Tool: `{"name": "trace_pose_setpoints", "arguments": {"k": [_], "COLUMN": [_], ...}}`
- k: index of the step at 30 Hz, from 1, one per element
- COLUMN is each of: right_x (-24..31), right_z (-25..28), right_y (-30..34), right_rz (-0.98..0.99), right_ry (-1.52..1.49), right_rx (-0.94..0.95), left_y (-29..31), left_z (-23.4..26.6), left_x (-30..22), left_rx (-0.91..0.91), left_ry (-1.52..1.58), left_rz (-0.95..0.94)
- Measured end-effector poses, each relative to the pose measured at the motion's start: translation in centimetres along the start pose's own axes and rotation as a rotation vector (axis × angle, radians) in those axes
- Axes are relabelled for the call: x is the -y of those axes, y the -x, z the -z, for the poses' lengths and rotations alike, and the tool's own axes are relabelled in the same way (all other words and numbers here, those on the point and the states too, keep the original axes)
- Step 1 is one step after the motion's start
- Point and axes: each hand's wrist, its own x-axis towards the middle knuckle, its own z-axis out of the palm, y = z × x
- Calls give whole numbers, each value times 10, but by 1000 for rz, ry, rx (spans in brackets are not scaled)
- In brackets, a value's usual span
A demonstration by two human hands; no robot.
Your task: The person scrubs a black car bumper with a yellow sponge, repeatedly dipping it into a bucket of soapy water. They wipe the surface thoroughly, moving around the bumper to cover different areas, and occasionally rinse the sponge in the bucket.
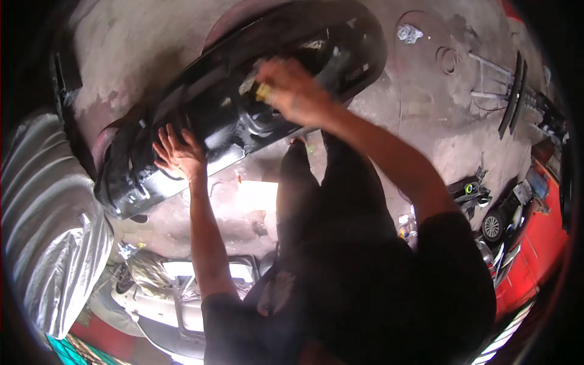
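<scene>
A long, glossy black car bumper (219, 125) lies slantwise in front of me, from near left to far right. My left hand (179, 153) rests on its left part, palm down with the fingers spread. Over the middle of the bumper is my right hand (292, 91), blurred by motion, its fingers closed round a small yellow thing (263, 92). Most of that yellow piece is hidden by the hand, so its kind cannot be told. Whether it touches the bumper is unclear.
Silvery sheeting (55, 219) covers something bulky on the left. A white car (182, 316) stands at the lower left. Red bodywork (535, 237) and a wheel (492, 225) are at the right. Crumpled plastic (409, 33) and a metal frame (493, 76) lie on the floor.
</scene>
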Motion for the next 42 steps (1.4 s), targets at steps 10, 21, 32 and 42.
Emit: {"name": "trace_pose_setpoints", "arguments": {"k": [10,21,32,42], "right_x": [20,36,13,-15], "right_z": [-37,-7,-77,-66], "right_y": [98,96,104,112], "right_rz": [-376,-576,-918,-1041], "right_ry": [83,80,-8,-196], "right_rx": [-139,55,-516,-688], "left_y": [-3,-7,-11,-10], "left_z": [-4,-2,3,8], "left_x": [-1,13,10,9], "left_rx": [8,15,45,40], "left_ry": [17,20,-48,-68], "left_rz": [-30,-92,-127,-163]}}
